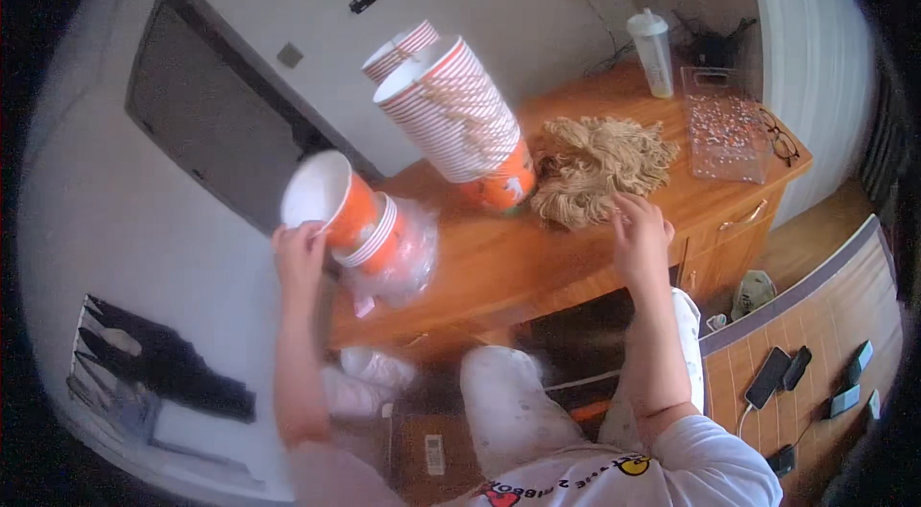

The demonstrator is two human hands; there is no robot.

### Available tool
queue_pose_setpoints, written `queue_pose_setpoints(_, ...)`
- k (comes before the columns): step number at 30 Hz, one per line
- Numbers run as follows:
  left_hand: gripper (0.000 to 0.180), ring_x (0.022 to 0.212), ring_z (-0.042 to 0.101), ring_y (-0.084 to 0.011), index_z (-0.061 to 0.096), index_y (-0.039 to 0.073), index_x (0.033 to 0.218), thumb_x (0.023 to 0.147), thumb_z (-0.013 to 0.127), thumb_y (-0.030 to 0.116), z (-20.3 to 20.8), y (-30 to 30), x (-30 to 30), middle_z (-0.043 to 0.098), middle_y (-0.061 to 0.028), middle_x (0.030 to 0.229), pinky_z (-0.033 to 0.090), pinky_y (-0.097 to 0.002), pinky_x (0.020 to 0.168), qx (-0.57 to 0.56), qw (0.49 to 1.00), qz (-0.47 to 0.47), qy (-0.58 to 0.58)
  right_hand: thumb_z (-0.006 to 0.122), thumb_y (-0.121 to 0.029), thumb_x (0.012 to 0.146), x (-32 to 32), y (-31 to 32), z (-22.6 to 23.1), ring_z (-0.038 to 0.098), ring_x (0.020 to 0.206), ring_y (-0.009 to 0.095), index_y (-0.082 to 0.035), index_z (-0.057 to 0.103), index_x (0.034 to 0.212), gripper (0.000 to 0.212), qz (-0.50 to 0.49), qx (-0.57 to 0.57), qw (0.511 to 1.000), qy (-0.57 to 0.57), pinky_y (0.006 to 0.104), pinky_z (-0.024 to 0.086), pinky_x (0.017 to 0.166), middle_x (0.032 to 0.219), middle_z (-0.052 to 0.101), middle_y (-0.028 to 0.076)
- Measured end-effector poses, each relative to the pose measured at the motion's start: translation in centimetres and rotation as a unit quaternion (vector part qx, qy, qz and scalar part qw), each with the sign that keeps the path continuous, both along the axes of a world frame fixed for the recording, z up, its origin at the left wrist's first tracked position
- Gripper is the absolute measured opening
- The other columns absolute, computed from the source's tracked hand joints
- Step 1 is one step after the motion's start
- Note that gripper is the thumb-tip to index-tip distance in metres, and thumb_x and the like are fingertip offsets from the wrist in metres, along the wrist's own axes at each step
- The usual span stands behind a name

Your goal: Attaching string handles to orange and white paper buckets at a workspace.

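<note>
My left hand point(300, 256) is closed on the rim of an orange paper tub point(357, 210) with a white inside. That tub tilts out of a short nested stack point(382, 236), whose lower part sits in a clear plastic bag point(414, 253). Across the desk, my right hand point(641, 231) pinches at the near edge of a heap of tan twine point(609, 162). Any single strand between its fingertips is too fine to make out. Between the hands stands a tall stack of orange tubs point(459, 118) with striped rims and strands of twine over its side. Another stack point(398, 48) shows behind it.
The wooden desk point(576, 253) carries a lidded drink cup point(652, 54), a clear tray with small specks point(724, 138) and eyeglasses point(782, 138) at the right. A lower surface holds a phone point(768, 377) and small blocks. A cardboard box point(436, 454) lies below my legs.
</note>
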State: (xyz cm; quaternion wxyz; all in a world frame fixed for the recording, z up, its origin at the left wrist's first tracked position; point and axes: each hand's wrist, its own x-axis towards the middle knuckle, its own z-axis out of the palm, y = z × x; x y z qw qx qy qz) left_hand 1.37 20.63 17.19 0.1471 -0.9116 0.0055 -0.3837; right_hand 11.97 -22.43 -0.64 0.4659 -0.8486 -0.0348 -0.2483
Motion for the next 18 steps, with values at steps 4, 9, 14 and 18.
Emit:
queue_pose_setpoints(4,0.006,0.086,0.061,-0.0233,0.067,0.008,0.088,0.082,0.068,0.01,2.2,-4.7,-2.6,0.066,-0.0047,0.082,0.038,-0.0452,0.101,0.058,0.995,-0.032,-0.068,0.062,-0.014,0.09,-0.5,-1.0,0.4,0.058,0.111,0.03,-0.001,0.064,0.115,0.028,0.105,0.163,0.98,-0.049,0.0363,0.043,0.096,0.118,0.062,0.015)
queue_pose_setpoints(9,0.016,0.091,0.061,-0.0248,0.065,0.005,0.088,0.075,0.071,-0.003,0.2,-8.7,-5.3,0.066,-0.0085,0.089,0.043,-0.0409,0.095,-0.093,0.985,-0.134,-0.049,0.058,-0.003,0.091,-3.3,-2.3,2.4,0.058,0.112,0.024,0.003,0.063,0.114,0.024,0.17,0.244,0.949,-0.106,0.0316,0.043,0.097,0.116,0.063,0.014)
queue_pose_setpoints(14,0.023,0.089,0.061,-0.0215,0.065,0.003,0.088,0.07,0.077,-0.002,-4.8,-13.8,-5.4,0.065,-0.0093,0.094,0.048,-0.0333,0.078,-0.243,0.946,-0.209,0.055,0.061,0.001,0.087,-3.9,-3.3,2.5,0.058,0.112,0.024,0.003,0.066,0.108,0.021,0.144,0.277,0.939,-0.141,0.0313,0.043,0.097,0.113,0.064,0.015)
queue_pose_setpoints(18,0.016,0.078,0.063,-0.0233,0.068,0.011,0.084,0.072,0.078,0.012,-7.8,-16.7,-4.7,0.068,-0.0045,0.082,0.044,-0.0377,0.076,-0.173,0.954,-0.231,0.079,0.063,0.002,0.086,-3.2,-4.5,2.4,0.062,0.102,0.022,0.002,0.067,0.105,0.02,0.116,0.225,0.958,-0.136,0.0295,0.046,0.091,0.105,0.067,0.014)
